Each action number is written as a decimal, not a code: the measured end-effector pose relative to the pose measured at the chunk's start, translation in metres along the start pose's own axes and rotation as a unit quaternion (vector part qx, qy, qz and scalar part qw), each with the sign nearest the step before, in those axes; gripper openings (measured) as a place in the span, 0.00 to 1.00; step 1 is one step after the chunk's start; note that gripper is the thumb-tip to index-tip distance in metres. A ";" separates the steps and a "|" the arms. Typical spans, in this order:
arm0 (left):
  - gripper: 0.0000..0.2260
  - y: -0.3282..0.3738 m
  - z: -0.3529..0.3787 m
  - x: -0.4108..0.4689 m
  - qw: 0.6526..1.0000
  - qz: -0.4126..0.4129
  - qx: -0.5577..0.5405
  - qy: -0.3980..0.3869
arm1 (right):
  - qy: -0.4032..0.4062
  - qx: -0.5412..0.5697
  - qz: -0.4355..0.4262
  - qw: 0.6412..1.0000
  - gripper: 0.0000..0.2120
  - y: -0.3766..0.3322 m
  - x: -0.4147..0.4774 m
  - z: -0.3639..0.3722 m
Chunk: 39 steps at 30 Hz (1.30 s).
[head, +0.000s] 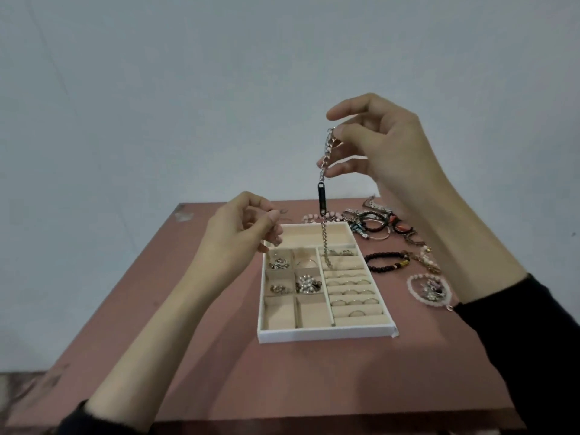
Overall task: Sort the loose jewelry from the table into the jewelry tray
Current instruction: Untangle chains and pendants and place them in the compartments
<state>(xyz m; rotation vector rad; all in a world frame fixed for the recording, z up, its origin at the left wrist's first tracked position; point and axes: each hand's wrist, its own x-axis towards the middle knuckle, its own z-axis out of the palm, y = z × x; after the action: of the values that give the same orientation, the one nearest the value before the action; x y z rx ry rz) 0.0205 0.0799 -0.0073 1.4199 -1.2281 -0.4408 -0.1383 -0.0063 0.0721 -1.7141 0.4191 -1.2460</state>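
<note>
The chain bracelet (pixel 322 199), silver links with a black bar in the middle, hangs straight down from the right hand (pixel 376 146), which pinches its top end between thumb and fingertips high above the jewelry tray (pixel 326 334); its lower end dangles into the tray's right column, near the far end of the ring rolls (pixel 351 291), though whether it touches the lining cannot be told. The left hand (pixel 238 233) is curled over the tray's far-left corner and seems to pinch something fine that trails down toward a small compartment holding a silver charm (pixel 277 263); the piece is too thin to name. The likely trouble is the chain's length: lowered too fast, it could pile across a divider, or snag and tip the rings seated in their slots; a swing of the heavy bar could flick the tail over the rim onto the table (pixel 282 387). A light pinch on smooth links may also slip; the drop would scatter onto the neighbouring compartments. With both hands busy, nothing steadies the tray, so a drag could shift it toward the black bead bracelet (pixel 386 262) and the tangled pile of bracelets (pixel 376 224) lying just beside it on the right.
</note>
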 end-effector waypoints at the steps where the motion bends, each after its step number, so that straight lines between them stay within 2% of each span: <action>1: 0.02 -0.003 -0.002 -0.002 1.000 -0.003 0.001 0.002 | -0.005 0.013 0.004 1.000 0.09 0.000 -0.001 0.004; 8: 0.02 -0.021 -0.010 -0.010 1.000 -0.024 -0.004 0.013 | -0.044 0.086 0.034 0.995 0.08 0.000 -0.009 0.024; 14: 0.04 -0.032 -0.012 -0.014 0.999 -0.036 0.000 0.021 | -0.084 0.074 0.076 0.991 0.09 0.022 -0.027 0.039; 22: 0.03 -0.033 -0.013 -0.010 0.999 -0.030 -0.005 0.012 | -0.150 -0.020 0.138 0.979 0.08 0.050 -0.058 0.044; 29: 0.03 -0.029 -0.011 -0.007 1.000 -0.029 -0.004 0.009 | -0.227 -0.104 0.176 0.952 0.10 0.068 -0.071 0.046; 34: 0.02 -0.027 -0.009 -0.007 0.999 -0.032 -0.006 0.008 | -0.279 -0.236 0.108 0.924 0.09 0.076 -0.076 0.043; 39: 0.02 -0.026 -0.007 -0.007 0.999 -0.035 -0.006 0.006 | -0.323 -0.322 0.056 0.888 0.09 0.079 -0.081 0.044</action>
<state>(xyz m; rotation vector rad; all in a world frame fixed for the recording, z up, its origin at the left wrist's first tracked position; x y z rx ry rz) 0.0345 0.0840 -0.0304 1.4575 -1.1672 -0.4868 -0.1148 0.0341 -0.0400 -2.4920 0.5439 -0.3877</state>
